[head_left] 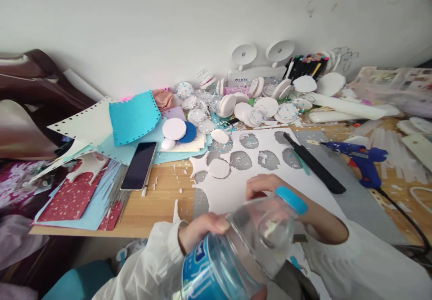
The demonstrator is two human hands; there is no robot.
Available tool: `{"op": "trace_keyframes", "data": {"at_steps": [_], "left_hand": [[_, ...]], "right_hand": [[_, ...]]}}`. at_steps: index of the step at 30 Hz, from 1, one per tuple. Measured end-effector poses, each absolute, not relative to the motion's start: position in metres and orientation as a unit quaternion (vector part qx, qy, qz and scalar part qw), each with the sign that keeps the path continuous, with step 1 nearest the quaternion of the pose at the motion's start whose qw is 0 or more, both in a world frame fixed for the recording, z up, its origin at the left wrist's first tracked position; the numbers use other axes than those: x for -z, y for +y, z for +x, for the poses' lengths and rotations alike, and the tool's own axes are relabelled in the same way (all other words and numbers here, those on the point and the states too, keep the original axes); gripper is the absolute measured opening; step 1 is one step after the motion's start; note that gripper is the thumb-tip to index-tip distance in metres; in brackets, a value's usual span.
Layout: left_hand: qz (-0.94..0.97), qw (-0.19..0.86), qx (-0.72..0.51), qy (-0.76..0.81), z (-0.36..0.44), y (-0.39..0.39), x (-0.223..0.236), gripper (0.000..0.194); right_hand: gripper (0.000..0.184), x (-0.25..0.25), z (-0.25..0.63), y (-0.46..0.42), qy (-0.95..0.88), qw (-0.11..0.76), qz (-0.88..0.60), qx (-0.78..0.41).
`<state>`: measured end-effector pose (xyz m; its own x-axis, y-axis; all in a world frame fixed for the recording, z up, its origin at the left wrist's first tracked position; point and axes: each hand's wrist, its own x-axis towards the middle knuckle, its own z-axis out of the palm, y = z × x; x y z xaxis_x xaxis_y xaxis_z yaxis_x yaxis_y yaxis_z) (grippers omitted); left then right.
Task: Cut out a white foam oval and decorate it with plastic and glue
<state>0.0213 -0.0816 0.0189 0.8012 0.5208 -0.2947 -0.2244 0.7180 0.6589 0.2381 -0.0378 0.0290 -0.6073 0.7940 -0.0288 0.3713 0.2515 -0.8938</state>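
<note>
The left hand (202,230) grasps a bottle (238,255) nearer the wearer than the sheet (232,185), its long axis slanting rightward and away, cap (292,200) toward the right hand (263,185) (half hidden beyond, its grip impossible to tell).

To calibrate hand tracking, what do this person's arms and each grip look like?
The left sleeve and right sleeve are loose, creased and white; the right ends higher up the forearm. The left grip and right grip are bare hands without gloves.
</note>
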Motion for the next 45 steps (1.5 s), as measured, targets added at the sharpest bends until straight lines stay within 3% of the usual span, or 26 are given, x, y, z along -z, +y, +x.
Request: {"op": "trace_keyframes", "data": {"at_steps": [5,11,14,18,22,31,38,45], "left_hand": [[0.384,0.903,-0.096,0.168,0.029,-0.069,-0.042,0.070],[0.420,0.890,-0.088,0.153,0.029,-0.067,-0.050,0.072],[0.385,0.904,-0.092,0.162,0.031,-0.068,-0.045,0.072],[0.398,0.892,-0.081,0.196,0.034,-0.070,-0.038,0.069],[0.326,0.922,-0.083,0.189,0.037,-0.072,-0.035,0.064],[0.333,0.880,-0.179,0.288,0.037,-0.074,-0.033,0.065],[0.449,0.829,-0.202,0.265,0.033,-0.072,-0.031,0.068],[0.381,0.858,-0.258,0.229,0.035,-0.073,-0.029,0.060]], "right_hand": [[0.028,-0.016,0.238,-0.026,-0.875,0.213,-0.293,-0.321],[0.027,-0.021,0.240,-0.024,-0.901,0.275,-0.281,-0.183],[0.030,-0.035,0.244,-0.019,-0.928,0.258,-0.235,-0.131],[0.031,-0.057,0.248,-0.011,-0.958,0.168,-0.198,-0.124],[0.034,-0.070,0.249,-0.008,-0.965,0.136,-0.202,-0.102],[0.031,-0.073,0.238,-0.024,-0.958,0.130,-0.254,0.032],[0.025,-0.064,0.246,-0.033,-0.929,0.134,-0.343,-0.033],[0.027,-0.070,0.247,-0.045,-0.900,0.169,-0.400,-0.028]]}}
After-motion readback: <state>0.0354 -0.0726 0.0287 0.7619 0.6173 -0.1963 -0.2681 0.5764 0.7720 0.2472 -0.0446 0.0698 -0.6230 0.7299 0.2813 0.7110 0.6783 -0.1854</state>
